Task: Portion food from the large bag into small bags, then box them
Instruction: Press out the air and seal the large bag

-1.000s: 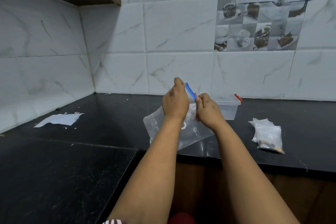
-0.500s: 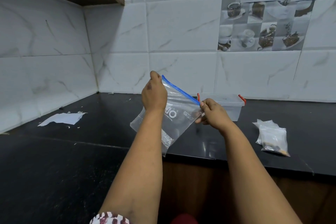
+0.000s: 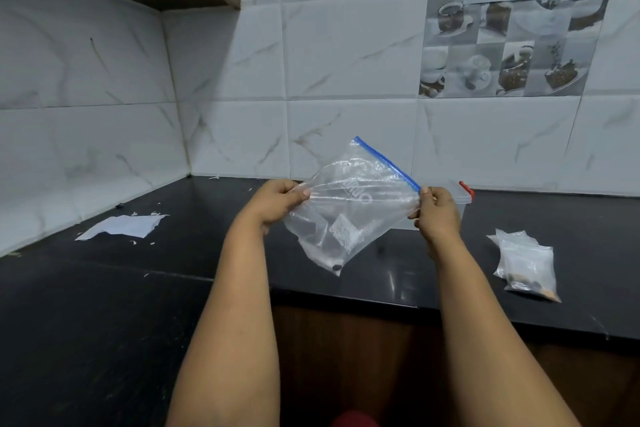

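paper scrap (image 3: 119, 226) left, small bags (image 3: 526, 263) right

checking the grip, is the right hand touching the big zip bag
Touching. The head view shows the right hand pinching the large zip bag at the lower end of its blue zip strip.

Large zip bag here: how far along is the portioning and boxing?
Done: small filled bags lie on the counter, right of the hands. In hand: the large zip bag, nearly empty with a dark bit or two at the bottom, is held up by the left hand and right hand, each pinching an edge. Left: boxing; the clear box behind looks closed.
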